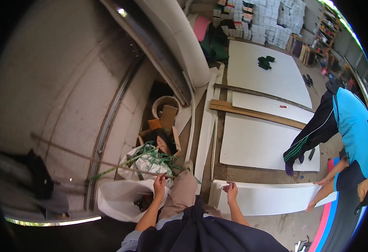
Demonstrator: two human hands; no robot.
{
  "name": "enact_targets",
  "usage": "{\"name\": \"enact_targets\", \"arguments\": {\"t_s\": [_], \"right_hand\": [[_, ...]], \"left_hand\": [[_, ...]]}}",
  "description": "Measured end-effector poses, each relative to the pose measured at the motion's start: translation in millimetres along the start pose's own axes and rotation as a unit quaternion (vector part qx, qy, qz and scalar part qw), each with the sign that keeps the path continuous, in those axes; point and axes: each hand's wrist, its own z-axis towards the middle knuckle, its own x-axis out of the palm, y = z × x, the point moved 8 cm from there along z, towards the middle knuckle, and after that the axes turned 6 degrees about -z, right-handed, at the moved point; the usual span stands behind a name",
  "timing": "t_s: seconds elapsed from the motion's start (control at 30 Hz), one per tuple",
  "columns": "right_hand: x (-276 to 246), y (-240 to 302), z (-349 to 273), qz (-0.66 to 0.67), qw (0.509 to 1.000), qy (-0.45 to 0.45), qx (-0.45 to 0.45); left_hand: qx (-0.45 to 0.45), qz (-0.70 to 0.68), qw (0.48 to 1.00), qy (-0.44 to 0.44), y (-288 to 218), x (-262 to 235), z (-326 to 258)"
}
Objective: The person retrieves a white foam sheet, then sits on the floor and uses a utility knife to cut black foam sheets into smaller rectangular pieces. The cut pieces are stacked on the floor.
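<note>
My left hand (159,184) is closed, its fingers pinched at the end of a long thin brown strip (95,160). That strip runs off to the left and blurs toward its far end. Below the hand stands an open white sack (116,197) with dark contents. A tangle of green straps (152,153) lies over white plastic just beyond. On the other side, my right hand (231,191) is raised over the left end of a stack of long white sheets (268,199). Its fingers look apart, and I see nothing in them; whether it touches the stack is unclear.
At the right a person in a blue shirt (352,122) bends with both hands on the stack's other end. White panels (255,143) with wooden planks (255,114) across them lie ahead. A cardboard box (168,116) and a large white roll (179,42) stand ahead left.
</note>
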Motion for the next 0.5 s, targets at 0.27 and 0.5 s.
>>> {"name": "enact_targets", "arguments": {"t_s": [0.27,0.5], "right_hand": [[32.3,91.0,188.1,0.04,0.989,-0.142,0.019],[79.2,219.1,289.9,-0.015,0.989,-0.148,0.004]], "left_hand": [[-0.003,-0.005,0.996,0.085,-6.9,130.1,275.6],[-0.047,0.078,0.986,0.142,-35.6,196.0,434.2]]}}
